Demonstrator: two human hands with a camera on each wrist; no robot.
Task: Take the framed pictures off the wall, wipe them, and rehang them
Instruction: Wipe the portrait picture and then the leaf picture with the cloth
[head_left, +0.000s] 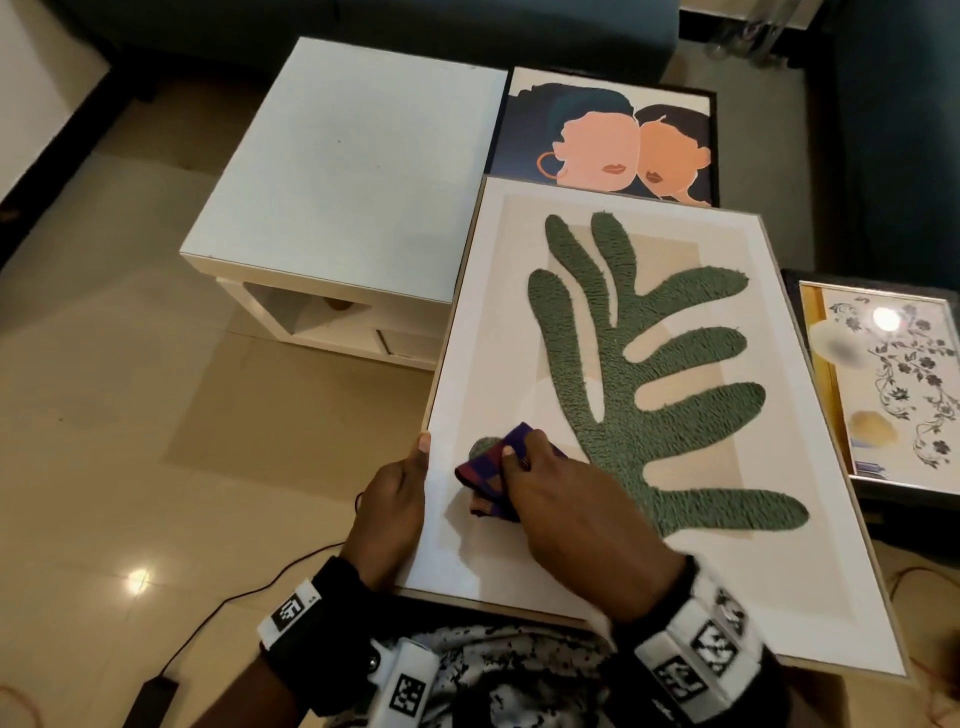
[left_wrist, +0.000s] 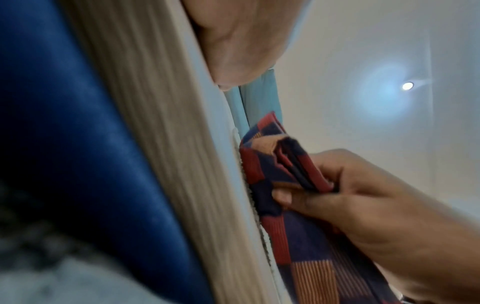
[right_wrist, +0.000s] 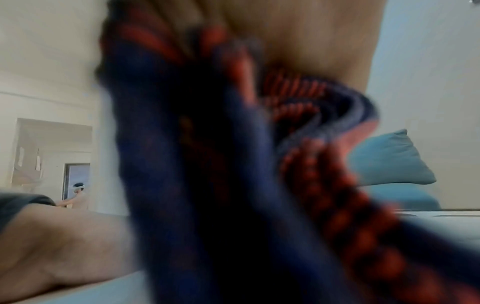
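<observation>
Left hand (head_left: 393, 506) grips the leaf picture's (head_left: 701, 545) left edge; right hand (head_left: 563, 512) just beside it clutches a checked cloth (head_left: 485, 475) on the glass.

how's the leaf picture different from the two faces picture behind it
The leaf picture has a pale frame and a wide white mat; the two faces picture has a dark frame and art filling it. The leaf picture looks larger, lies nearer, and is being wiped: left hand grips its edge, right hand presses a checked cloth on it. The faces picture lies untouched. Both face up.
</observation>
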